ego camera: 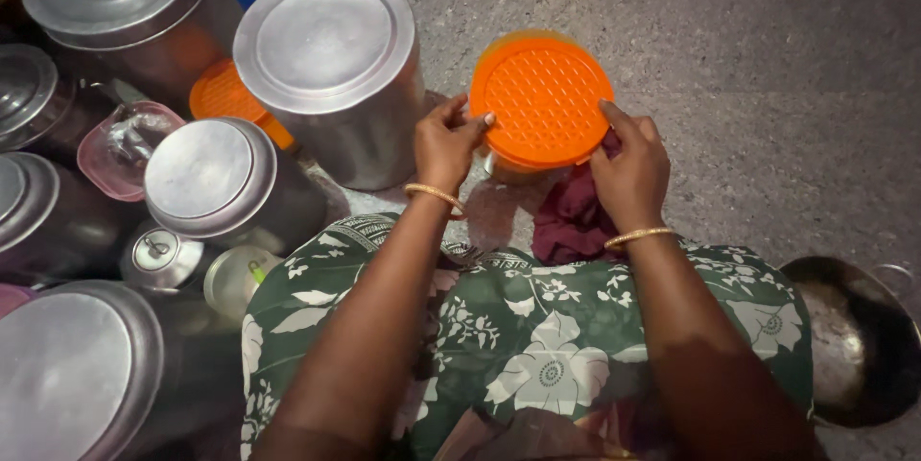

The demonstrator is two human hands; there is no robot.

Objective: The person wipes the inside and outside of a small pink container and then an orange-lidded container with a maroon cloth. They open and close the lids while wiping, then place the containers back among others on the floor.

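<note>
Both hands (pixel 448 142) (pixel 630 165) grip orange lid (pixel 542 99) w/ steel tins (pixel 331 68) nearby

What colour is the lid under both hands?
Bright orange lid, with a raised diamond grid pattern; clearest in the head view.

lid (pixel 543 99): bright orange, raised diamond grid | steel canisters (pixel 331 63): dull silver-grey | cloth (pixel 573 221): dark maroon | garment (pixel 523 331): dark green, white floral print (large blooms, leaves) | bangles (pixel 434 194): gold | small container (pixel 125 147): pink rim | floor (pixel 767 68): speckled grey | pan (pixel 863 336): dark, tarnished
</note>
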